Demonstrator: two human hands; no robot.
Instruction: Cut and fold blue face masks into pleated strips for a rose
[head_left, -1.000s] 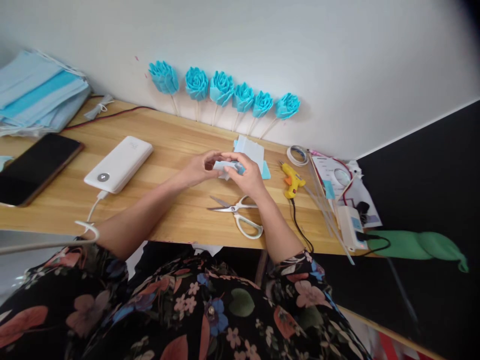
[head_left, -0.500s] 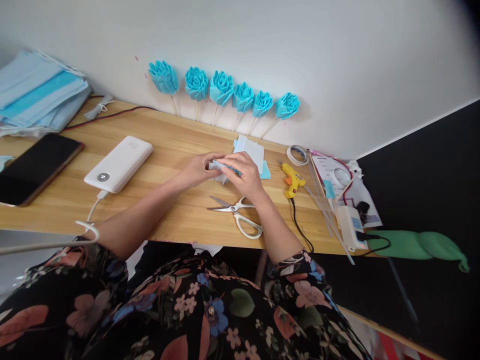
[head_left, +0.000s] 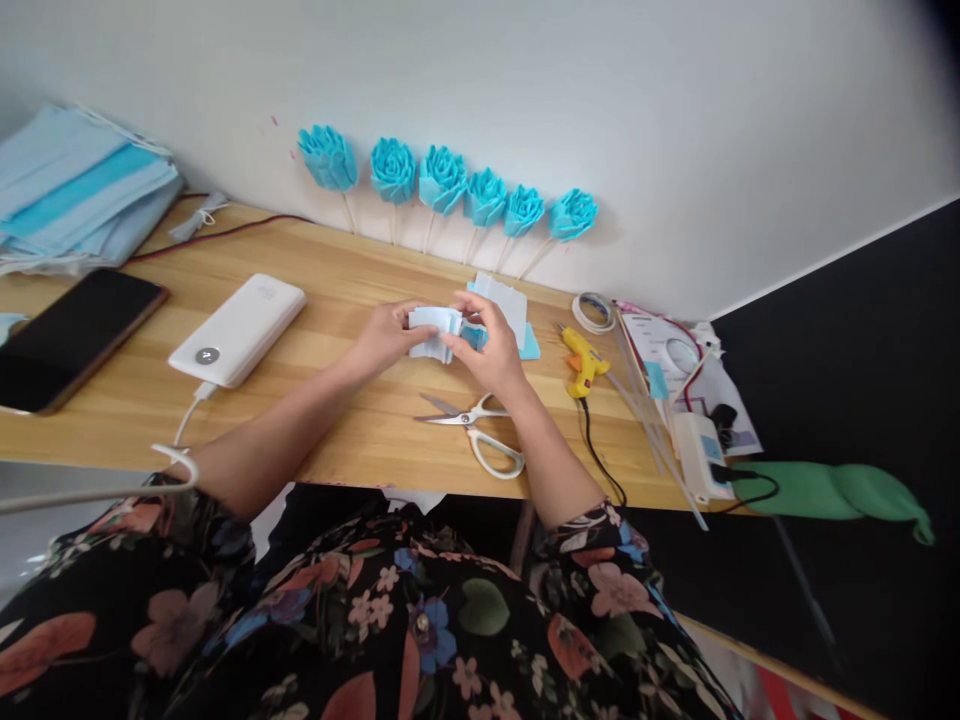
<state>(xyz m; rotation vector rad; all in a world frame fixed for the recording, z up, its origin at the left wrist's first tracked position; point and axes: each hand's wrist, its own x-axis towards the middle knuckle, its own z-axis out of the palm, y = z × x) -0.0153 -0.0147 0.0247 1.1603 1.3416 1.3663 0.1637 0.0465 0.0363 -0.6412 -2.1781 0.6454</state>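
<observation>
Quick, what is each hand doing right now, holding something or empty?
Left hand: closed on the pale blue folded piece, gripping its left end.
Right hand: closed on the same piece, fingers pinching its right end.

Both hands meet at table centre: the left hand [head_left: 386, 338] and right hand [head_left: 491, 350] pinch a folded mask piece [head_left: 435, 332] between them. Scissors [head_left: 476, 430] lie at 6 o'clock of it, a glue gun [head_left: 581, 362] at 3, a power bank [head_left: 238, 328] at 9, blue roses [head_left: 442, 180] at 12.
</observation>
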